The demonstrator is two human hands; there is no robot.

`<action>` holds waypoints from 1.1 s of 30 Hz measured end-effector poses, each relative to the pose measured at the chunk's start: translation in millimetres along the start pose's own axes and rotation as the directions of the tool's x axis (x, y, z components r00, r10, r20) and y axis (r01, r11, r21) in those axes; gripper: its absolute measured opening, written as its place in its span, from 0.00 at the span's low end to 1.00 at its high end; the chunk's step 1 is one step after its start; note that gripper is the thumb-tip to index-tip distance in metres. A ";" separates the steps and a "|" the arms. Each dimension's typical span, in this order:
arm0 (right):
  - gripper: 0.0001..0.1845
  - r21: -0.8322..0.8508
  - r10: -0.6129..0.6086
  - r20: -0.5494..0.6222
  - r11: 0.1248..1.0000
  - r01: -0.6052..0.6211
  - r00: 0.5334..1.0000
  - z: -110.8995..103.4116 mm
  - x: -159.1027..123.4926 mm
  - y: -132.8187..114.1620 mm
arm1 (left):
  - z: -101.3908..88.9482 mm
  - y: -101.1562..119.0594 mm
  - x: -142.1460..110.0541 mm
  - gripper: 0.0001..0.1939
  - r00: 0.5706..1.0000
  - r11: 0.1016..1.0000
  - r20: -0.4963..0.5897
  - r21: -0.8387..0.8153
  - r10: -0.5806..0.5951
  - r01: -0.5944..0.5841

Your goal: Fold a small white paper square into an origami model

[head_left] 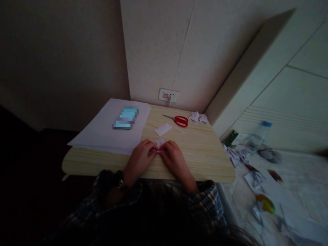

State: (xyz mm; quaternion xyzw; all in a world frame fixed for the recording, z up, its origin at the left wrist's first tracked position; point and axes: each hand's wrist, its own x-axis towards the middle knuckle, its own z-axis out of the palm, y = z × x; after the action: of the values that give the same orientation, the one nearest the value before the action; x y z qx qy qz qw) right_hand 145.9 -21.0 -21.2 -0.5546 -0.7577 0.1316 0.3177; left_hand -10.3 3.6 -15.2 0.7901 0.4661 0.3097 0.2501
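Between my fingertips is a small folded piece of white paper (159, 142), its pointed top showing just beyond my hands. My left hand (143, 154) pinches it from the left, and my right hand (174, 158) pinches it from the right; the fingers of both almost meet. My fingers hide the paper's lower part. A flat white paper rectangle (163, 129) lies just past it on the table. Farther back rest red-handled scissors (180, 121), blades pointing left. Some folded paper pieces (199, 117) sit at the table's back right corner.
Large white sheets (94, 135) cover the left of the small wooden table (205, 160), with a phone (125, 118) on top. A wall socket (169, 95) with a plugged-in cord is behind. At right, a bed (302, 177) holds a plastic bottle (257, 136) and paper scraps.
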 end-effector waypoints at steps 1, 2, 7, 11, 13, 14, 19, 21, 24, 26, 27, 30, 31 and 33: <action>0.02 0.000 -0.001 -0.001 1.000 0.001 1.000 0.0 0.0 0.0 | 0.0 0.0 0.0 0.06 1.000 1.000 -0.002 -0.001 0.002 -0.002; 0.02 0.000 -0.002 -0.003 1.000 0.002 1.000 0.1 0.2 0.0 | -0.1 0.0 0.0 0.05 1.000 1.000 -0.003 -0.002 0.003 -0.003; 0.01 0.015 -0.005 0.005 1.000 0.005 1.000 1.1 1.1 0.9 | -0.2 -1.0 -0.5 0.06 1.000 1.000 0.003 -0.007 -0.008 0.008; 0.00 0.001 -0.026 0.005 1.000 0.026 1.000 1.5 0.6 1.7 | 0.2 -0.5 -0.7 0.06 1.000 0.998 0.001 0.067 0.001 -0.002; 0.01 -0.027 -0.029 0.013 0.999 0.029 1.000 0.8 0.1 0.9 | 0.3 0.6 -1.1 0.06 1.000 0.997 0.005 0.081 0.004 -0.004; 0.01 -0.051 -0.027 0.020 0.998 0.028 0.999 0.3 -0.1 0.1 | 0.2 1.2 -1.4 0.06 1.000 0.997 0.008 0.083 0.005 -0.006; 0.03 -0.191 -0.035 0.059 0.981 0.046 0.998 -2.4 -0.8 -5.4 | -0.5 2.0 -2.9 0.04 0.999 0.993 0.013 0.110 0.035 -0.036; 0.03 -0.225 -0.047 0.062 0.973 0.060 0.997 -2.6 -1.1 -5.9 | -0.9 1.1 -3.0 0.04 0.999 0.990 0.012 0.129 0.053 -0.054; 0.05 -0.258 -0.062 0.061 0.963 0.076 0.996 -2.3 -1.3 -4.9 | -1.4 -0.1 -3.0 0.05 0.997 0.987 0.009 0.144 0.075 -0.075; 0.06 -0.268 -0.070 0.061 0.960 0.084 0.996 -2.6 -1.4 -4.5 | -1.7 -0.2 -3.2 0.05 0.996 0.985 0.002 0.151 0.089 -0.088; 0.06 -0.270 -0.072 0.060 0.959 0.086 0.996 -3.1 -1.3 -4.7 | -1.8 0.1 -3.2 0.05 0.996 0.983 0.002 0.156 0.093 -0.092; 0.07 -0.260 -0.063 0.055 0.963 0.075 0.997 -4.9 -1.3 -6.0 | -2.4 1.1 -3.2 0.05 0.995 0.977 0.017 0.188 0.101 -0.102; 0.07 -0.249 -0.057 0.054 0.966 0.069 0.997 -5.5 -1.3 -6.4 | -2.8 1.3 -3.2 0.05 0.994 0.973 0.025 0.201 0.106 -0.109; 0.07 -0.210 -0.048 0.061 0.976 0.059 0.997 -6.3 -1.4 -6.6 | -4.1 1.7 -3.2 0.05 0.992 0.966 0.037 0.227 0.122 -0.127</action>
State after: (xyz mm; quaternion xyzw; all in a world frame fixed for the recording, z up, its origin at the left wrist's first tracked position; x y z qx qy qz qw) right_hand 145.1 -25.5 -13.2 -0.5608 -0.7906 0.0570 0.2393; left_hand -13.5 0.4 -12.1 0.8449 0.4453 0.2598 0.1428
